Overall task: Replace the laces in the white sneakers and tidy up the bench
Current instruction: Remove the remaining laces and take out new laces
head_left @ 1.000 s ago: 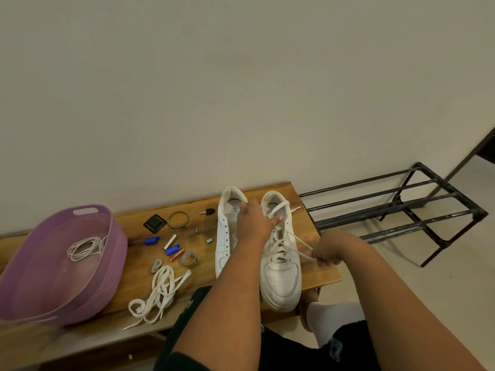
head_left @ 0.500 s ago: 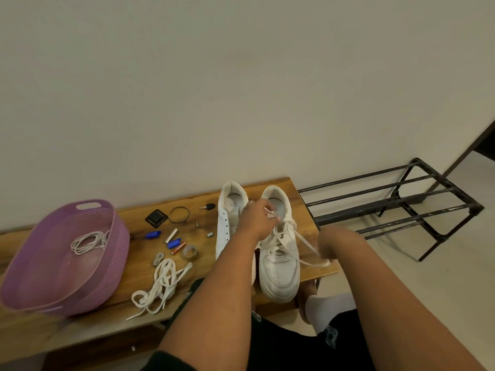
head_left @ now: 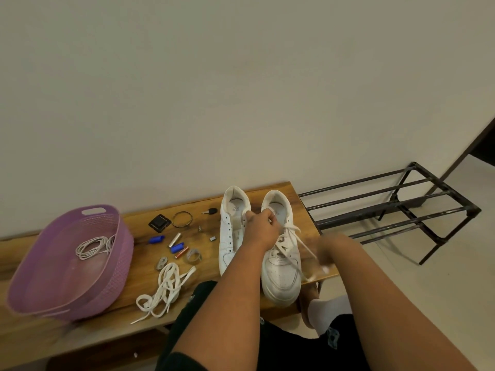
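Now left grip [head_left: 261,226] pinches lace [head_left: 292,228] above sneaker [head_left: 281,274].

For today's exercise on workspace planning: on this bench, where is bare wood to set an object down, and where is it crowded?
Bare wood on the bench lies along the wall edge between the purple basket and the black square item. Another strip lies at the near edge, left of the loose laces. Crowded: the small items between basket and left sneaker, and around both sneakers.

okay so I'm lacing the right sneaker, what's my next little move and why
Probably pull the lace snug with your right hand, then feed its tip into the next free eyelet. The left hand steadies the right sneaker, and the lace stretches slack beyond its side.
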